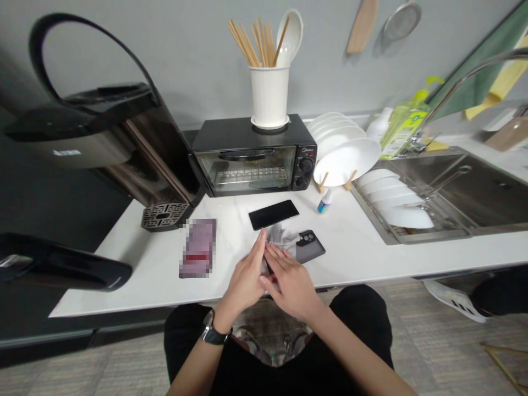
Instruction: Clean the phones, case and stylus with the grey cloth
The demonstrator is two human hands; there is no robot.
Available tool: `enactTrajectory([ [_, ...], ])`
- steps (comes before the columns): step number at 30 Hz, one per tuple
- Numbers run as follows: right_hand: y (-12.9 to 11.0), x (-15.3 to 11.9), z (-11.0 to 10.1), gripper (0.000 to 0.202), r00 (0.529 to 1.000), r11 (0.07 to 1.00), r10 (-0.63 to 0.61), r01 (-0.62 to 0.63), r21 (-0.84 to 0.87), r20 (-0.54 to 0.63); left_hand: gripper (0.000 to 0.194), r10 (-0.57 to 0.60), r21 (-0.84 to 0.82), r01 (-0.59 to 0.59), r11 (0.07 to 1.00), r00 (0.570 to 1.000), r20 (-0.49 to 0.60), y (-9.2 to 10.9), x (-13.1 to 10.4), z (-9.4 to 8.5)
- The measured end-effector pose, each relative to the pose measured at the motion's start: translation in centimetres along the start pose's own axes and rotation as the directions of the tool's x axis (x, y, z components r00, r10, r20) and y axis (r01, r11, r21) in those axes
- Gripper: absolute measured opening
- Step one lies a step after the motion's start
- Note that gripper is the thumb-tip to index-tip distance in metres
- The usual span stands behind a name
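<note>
My left hand (246,278), with a black-strapped watch on the wrist, and my right hand (292,283) meet over the counter's front edge. A crumpled light grey cloth (284,235) shows beyond and between them; both hands press on it, fingers straight and close together. A small dark edge shows between the palms, too covered to name. Right of the cloth lies a dark grey phone case (312,248) with camera cut-outs, partly under the cloth. Just beyond my fingertips rests a black phone (274,214), screen up. A small white bottle with a blue label (324,202) stands behind the case.
A pixelated purple item (198,247) lies left on the white counter (144,275). Behind are a black toaster oven (251,165), a white utensil holder (270,93) and racked plates (348,159). A drinks machine (152,159) stands left; a sink (454,234) is right.
</note>
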State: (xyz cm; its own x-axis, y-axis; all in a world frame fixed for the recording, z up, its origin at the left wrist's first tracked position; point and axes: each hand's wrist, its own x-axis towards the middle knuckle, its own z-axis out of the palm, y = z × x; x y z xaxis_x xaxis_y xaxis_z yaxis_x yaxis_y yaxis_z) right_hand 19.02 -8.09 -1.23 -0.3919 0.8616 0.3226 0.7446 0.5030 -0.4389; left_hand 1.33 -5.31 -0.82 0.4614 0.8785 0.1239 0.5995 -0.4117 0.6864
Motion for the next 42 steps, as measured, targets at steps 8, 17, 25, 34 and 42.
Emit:
enactTrajectory([
  [8,6.1,-1.4,-2.4,0.052,0.977,0.969,0.153,-0.178,-0.172,-0.151,0.119,-0.028,-0.026,0.027,0.999,0.998,-0.051,0.5,0.2,0.3],
  [17,4.7,-2.7,-2.4,0.053,0.997,0.985,0.053,-0.06,-0.16,-0.053,0.114,-0.034,-0.011,0.034,0.999,0.998,-0.044,0.2,0.2,0.0],
  [25,9.5,-7.4,-4.8,0.034,0.881,0.936,0.317,-0.351,-0.036,-0.352,0.067,0.091,0.056,-0.089,0.994,0.995,-0.037,0.2,-0.1,-0.2],
  [34,9.8,-8.0,-6.2,0.035,0.547,0.734,0.678,-0.486,0.474,-0.491,0.044,-0.105,0.232,0.157,0.96,0.969,-0.222,1.8,3.4,-1.3],
  [42,9.2,-8.0,-5.6,0.031,0.775,0.872,0.488,-0.456,0.178,-0.402,0.03,-0.064,0.54,0.205,0.816,0.961,-0.268,0.8,7.0,-2.1],
])
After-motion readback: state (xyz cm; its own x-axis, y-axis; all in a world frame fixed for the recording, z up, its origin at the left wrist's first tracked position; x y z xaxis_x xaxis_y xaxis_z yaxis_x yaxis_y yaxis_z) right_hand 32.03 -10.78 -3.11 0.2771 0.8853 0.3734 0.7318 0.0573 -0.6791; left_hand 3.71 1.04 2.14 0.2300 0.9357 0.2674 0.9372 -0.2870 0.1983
